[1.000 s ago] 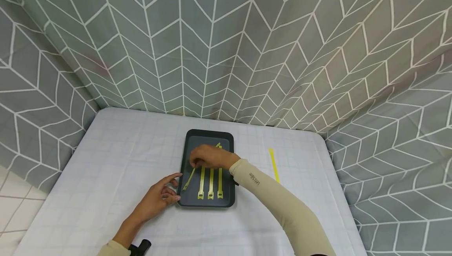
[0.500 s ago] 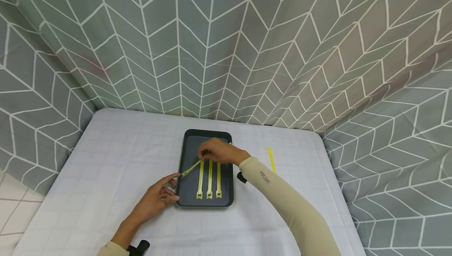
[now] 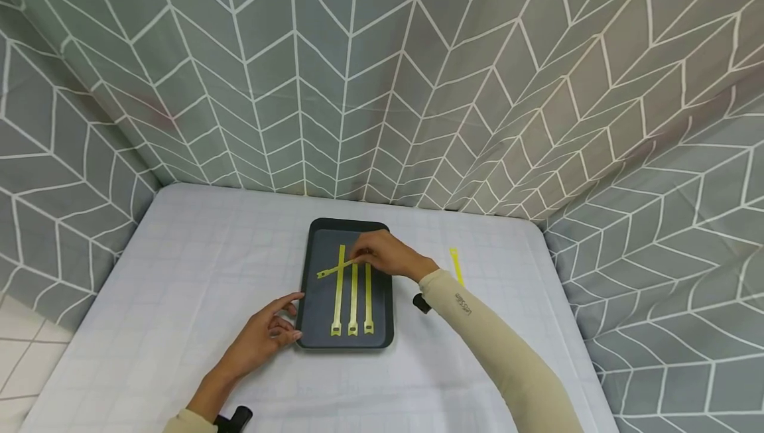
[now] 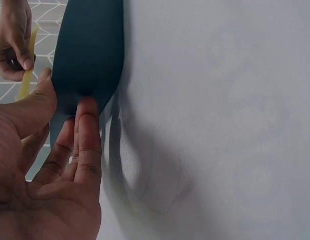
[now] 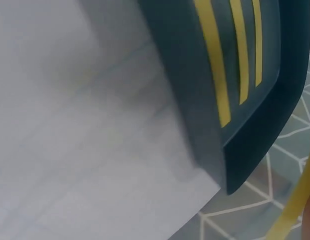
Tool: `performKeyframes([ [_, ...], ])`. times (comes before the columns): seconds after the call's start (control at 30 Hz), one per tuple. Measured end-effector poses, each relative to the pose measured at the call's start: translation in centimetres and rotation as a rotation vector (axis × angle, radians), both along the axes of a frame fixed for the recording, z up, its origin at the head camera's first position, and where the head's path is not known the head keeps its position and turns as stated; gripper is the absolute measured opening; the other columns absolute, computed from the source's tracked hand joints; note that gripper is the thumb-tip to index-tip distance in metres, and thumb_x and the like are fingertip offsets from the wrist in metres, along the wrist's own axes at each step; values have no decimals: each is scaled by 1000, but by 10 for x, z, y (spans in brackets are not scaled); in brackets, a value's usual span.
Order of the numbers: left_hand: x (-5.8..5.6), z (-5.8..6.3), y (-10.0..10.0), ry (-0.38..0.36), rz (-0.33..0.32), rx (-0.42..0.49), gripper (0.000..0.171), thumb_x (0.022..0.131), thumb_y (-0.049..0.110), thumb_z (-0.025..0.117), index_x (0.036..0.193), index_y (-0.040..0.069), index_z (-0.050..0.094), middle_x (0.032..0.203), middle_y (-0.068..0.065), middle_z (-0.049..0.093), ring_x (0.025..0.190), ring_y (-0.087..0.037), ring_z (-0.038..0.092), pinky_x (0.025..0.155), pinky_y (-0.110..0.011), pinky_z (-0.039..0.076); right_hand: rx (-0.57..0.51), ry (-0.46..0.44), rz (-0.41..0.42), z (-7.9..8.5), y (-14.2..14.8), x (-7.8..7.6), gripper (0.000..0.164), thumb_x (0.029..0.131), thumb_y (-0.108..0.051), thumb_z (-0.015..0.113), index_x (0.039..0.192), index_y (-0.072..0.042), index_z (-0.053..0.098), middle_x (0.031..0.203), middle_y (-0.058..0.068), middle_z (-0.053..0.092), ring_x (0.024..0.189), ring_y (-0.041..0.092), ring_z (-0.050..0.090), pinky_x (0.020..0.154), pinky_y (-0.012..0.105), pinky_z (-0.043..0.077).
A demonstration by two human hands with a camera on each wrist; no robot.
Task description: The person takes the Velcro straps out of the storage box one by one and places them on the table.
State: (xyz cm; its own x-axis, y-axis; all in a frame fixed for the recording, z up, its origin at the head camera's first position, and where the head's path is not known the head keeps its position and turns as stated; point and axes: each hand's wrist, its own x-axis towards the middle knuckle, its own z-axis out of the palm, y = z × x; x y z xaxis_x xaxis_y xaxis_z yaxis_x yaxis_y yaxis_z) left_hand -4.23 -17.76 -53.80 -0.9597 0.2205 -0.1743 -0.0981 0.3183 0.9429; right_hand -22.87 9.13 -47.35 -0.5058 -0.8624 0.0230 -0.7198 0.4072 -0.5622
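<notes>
A dark grey tray (image 3: 316, 317) lies on the white-covered table. Three yellow slotted cable ties (image 3: 338, 294) lie lengthwise inside it, side by side, slotted ends toward the person. My right hand (image 3: 388, 254) pinches another yellow cable tie (image 3: 329, 272) by one end above the tray; its slotted end points left, crossing over the leftmost tie. In the right wrist view this held tie (image 5: 294, 205) shows at the lower right corner. My left hand (image 3: 256, 343) touches the tray's left side; in the left wrist view its fingers (image 4: 87, 135) rest against the outer wall.
To the right of the tray a further yellow cable tie (image 3: 455, 266) lies on the table (image 3: 209, 254), partly behind the right sleeve. Grey curtains (image 3: 322, 88) with a white line pattern hang behind and beside the table.
My right hand has moved right and slightly up, lifting the pinched cable tie and swinging it from steeply slanted to nearly crosswise. The left hand stays at the tray's side.
</notes>
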Motion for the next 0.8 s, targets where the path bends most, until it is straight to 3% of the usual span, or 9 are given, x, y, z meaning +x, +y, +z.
performKeyframes([
  [0.27, -1, 1, 1, -8, -6, 1, 74, 86, 5, 76, 152, 12, 42, 120, -16, 52, 86, -11, 66, 77, -28, 56, -29, 6, -111, -1, 26, 1, 11, 95, -8, 68, 104, -7, 75, 101, 2, 71, 87, 11, 64, 73, 24, 53],
  [0.47, -2, 2, 0, 16, -10, 15, 74, 87, 4, 76, 152, 9, 42, 118, -16, 52, 86, -11, 66, 76, -28, 56, -57, -48, -163, -6, 42, 2, 10, 92, -5, 71, 102, -3, 73, 99, 4, 72, 89, 12, 68, 80, 23, 56],
  [0.63, -1, 3, 0, 49, -21, 10, 73, 87, 6, 76, 151, 5, 41, 117, -17, 52, 85, -11, 67, 75, -28, 56, -74, -69, -216, -11, 53, 4, 7, 92, -8, 71, 99, -9, 72, 97, 2, 73, 88, 10, 69, 81, 23, 57],
  [0.8, -1, 3, 1, 9, -5, 4, 74, 87, 6, 76, 152, 8, 42, 117, -16, 53, 86, -10, 66, 75, -27, 56, -89, -56, -306, -14, 63, 4, 5, 94, -16, 70, 97, -12, 72, 94, 0, 74, 86, 9, 70, 78, 23, 57],
])
